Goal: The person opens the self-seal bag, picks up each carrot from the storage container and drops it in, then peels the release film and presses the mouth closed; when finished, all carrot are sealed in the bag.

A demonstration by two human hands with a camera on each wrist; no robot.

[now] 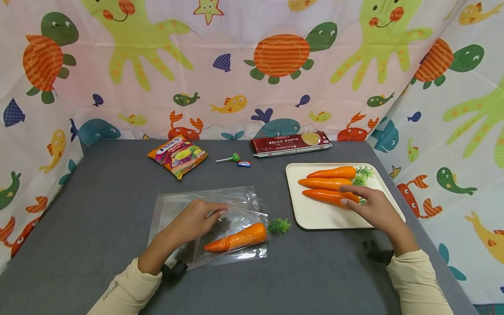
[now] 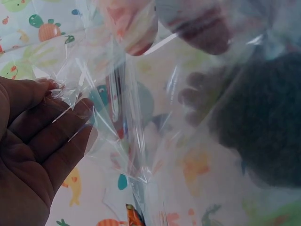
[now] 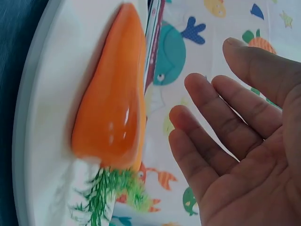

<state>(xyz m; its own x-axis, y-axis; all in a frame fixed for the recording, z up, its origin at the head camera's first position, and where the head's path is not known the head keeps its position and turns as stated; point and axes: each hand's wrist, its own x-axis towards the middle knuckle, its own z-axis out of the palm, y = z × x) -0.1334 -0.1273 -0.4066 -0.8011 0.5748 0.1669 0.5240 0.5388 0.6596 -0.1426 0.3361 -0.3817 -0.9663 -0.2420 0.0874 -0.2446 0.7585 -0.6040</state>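
Observation:
A clear plastic bag [image 1: 204, 205] lies flat on the grey table [image 1: 98, 210]. Inside it is an orange carrot [image 1: 236, 238], with its green top [image 1: 279, 225] sticking out of the bag's right side. My left hand [image 1: 210, 213] rests on the bag and pinches its upper film between thumb and fingers [image 2: 61, 117]; crinkled film [image 2: 141, 117] fills the left wrist view. On a cream tray [image 1: 315, 216] to the right lie three more carrots. My right hand [image 1: 352, 197] hovers open at the nearest carrot [image 1: 324, 197]. The right wrist view shows straight fingers [image 3: 207, 127] a little apart from the carrot [image 3: 113, 103].
At the back of the table are a bright candy bag [image 1: 177, 156], a green lollipop [image 1: 230, 159], a small wrapped sweet [image 1: 244, 164] and a red spaghetti pack [image 1: 291, 143]. A sea-animal print cloth [image 1: 252, 65] walls the table at the back and both sides.

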